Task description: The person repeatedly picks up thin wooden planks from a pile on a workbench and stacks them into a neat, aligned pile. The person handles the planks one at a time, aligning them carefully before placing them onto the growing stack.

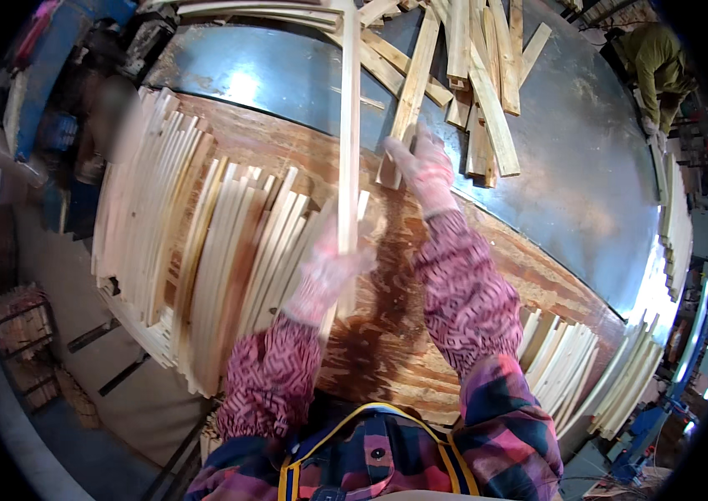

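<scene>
In my left hand (pixel 329 271), gloved and blurred by motion, is a long pale wooden strip (pixel 350 108) that stretches away from me past the far edge of the wooden worktop. The fingers wrap around its near part. My right hand (pixel 426 167), also gloved, grips the near end of a wooden board (pixel 415 79) that slants away over the metal surface. Its thumb lies across the board's face and its fingers are along the right edge. Beside my left forearm, many pale strips (pixel 224 242) lie side by side in a row.
Loose boards (pixel 487 92) lie in a jumbled pile on the shiny metal tabletop (pixel 575 159). More strips (pixel 558 359) stand in a row by my right elbow. A person in a green top (pixel 658 67) bends at the far right. Bundled wood (pixel 24 326) sits on the floor at left.
</scene>
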`<state>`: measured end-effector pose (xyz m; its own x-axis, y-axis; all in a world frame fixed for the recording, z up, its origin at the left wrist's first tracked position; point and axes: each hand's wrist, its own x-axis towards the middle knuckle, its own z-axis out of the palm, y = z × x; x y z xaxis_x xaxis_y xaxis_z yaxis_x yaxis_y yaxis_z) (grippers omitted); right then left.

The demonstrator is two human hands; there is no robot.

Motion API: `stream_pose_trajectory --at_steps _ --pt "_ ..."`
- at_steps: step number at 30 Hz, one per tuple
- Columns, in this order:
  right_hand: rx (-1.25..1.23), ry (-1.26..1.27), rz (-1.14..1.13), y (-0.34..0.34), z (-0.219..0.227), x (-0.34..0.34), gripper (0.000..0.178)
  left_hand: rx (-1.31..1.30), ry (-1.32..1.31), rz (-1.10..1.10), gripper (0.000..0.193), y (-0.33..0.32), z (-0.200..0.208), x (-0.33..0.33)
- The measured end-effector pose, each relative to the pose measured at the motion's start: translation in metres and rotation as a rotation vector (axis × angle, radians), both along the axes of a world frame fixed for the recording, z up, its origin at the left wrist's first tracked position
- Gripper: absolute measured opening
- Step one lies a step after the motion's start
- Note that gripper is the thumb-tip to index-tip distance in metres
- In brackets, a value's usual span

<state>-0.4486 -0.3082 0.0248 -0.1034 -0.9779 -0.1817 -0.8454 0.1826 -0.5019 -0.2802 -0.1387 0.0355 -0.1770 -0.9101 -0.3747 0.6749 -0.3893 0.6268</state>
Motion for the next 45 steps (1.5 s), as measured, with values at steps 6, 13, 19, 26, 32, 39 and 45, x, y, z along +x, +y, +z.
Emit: stream_pose_trajectory --at_steps 6,13,19,26,32,39,45 --pt "0.053 -0.119 -0.21 0.0 -0.016 0.012 0.081 0.129 -0.37 -0.049 0.074 0.148 0.012 0.078" --pt "0.528 -1.618 -0.491 0.192 -0.032 -0.086 0.05 -0.012 -2.157 -0.413 0.067 0.284 0.006 0.153" --pt "0.745 -2.075 -0.766 0.293 -0.04 -0.106 0.06 0.283 -2.327 -0.447 0.079 0.265 -0.01 0.188" --pt "0.484 -1.247 -0.412 0.348 0.023 -0.097 0.034 -0.592 -1.904 -0.147 0.08 0.16 0.016 0.027" --pt "0.612 -1.301 -0.549 0.421 0.038 -0.14 0.028 -0.767 -1.672 -0.414 0.068 0.125 0.032 -0.095" --pt "1.015 -1.141 -0.201 0.472 0.057 -0.185 0.042 -1.308 -1.619 -0.508 0.051 0.119 0.001 -0.139" --pt "0.546 -0.682 -0.165 0.347 0.028 -0.232 0.032 0.477 0.514 -0.225 0.024 0.086 -0.027 -0.18"
